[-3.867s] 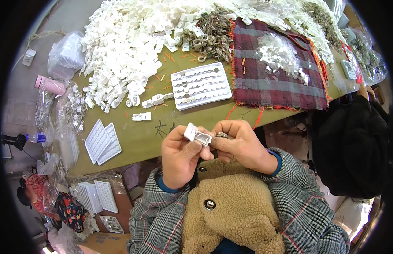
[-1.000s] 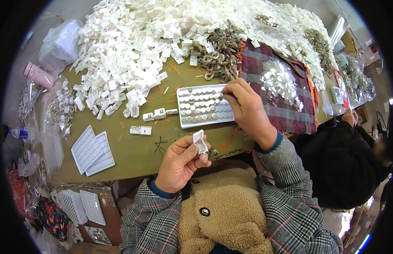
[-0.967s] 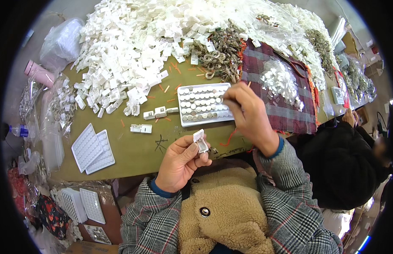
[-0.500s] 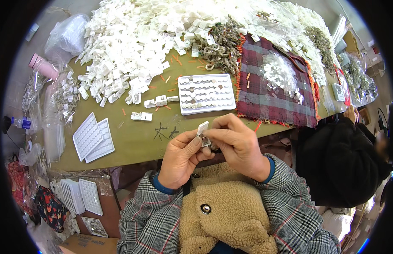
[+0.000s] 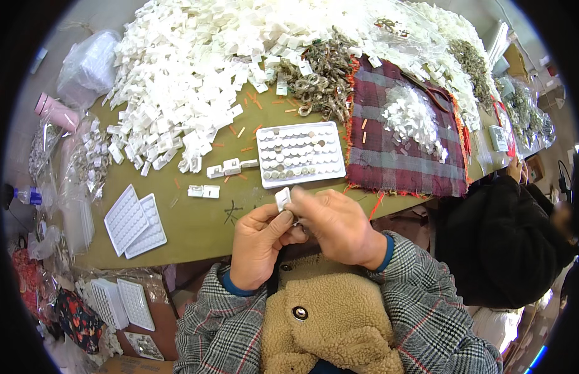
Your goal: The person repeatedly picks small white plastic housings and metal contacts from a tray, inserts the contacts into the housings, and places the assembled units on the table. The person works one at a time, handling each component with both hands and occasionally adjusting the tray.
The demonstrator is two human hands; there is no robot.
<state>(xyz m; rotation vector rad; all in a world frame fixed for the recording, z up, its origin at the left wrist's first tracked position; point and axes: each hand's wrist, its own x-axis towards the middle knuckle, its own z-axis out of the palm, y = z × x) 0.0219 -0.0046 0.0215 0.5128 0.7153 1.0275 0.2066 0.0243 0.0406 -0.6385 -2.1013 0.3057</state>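
In the head view, the left hand point(image 5: 255, 249) has its grip closed on a small white case point(image 5: 282, 198), thumb pressed against the fingers, near the front edge of the counter point(image 5: 202, 230). One white part of the case stands up above the thumb; the rest is hidden by the fingers. The right hand point(image 5: 345, 230) is bent in close beside it, its fingertips blurred, so I cannot tell whether that grip holds anything. Beyond the hands, a white tray point(image 5: 305, 179) carries rows of round discs point(image 5: 298, 151), and an open case point(image 5: 203, 191) lies to its left. To handle this well, I would pinch low and steadily with the left, leave the upright part unstrained, and work with light right fingertips, since thin plastic could bend or slip
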